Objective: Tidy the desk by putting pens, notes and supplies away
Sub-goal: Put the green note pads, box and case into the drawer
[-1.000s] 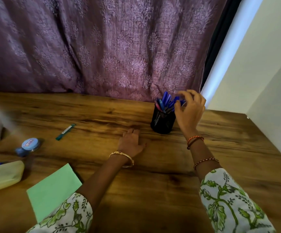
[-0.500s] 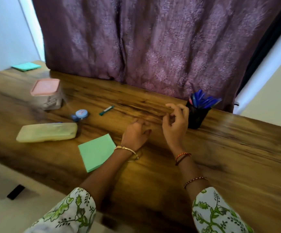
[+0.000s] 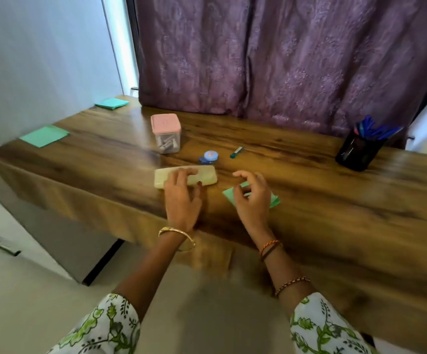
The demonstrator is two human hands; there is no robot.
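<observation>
Wooden desk, left hand gripping pouch

Your left hand grips a pale yellow pouch on the wooden desk, fingers curled over its top edge. Your right hand hovers, loosely curled, over a green notepad. A pen cup stands far right; a pink-lidded box sits behind the pouch.

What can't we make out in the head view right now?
- Contents of the yellow pouch: opaque, left hand grips it.
- Green note pad: mostly hidden under the right hand.
- Items in the pink-lidded box: too small, blurred.
- Blue round item: label unreadable.
</observation>
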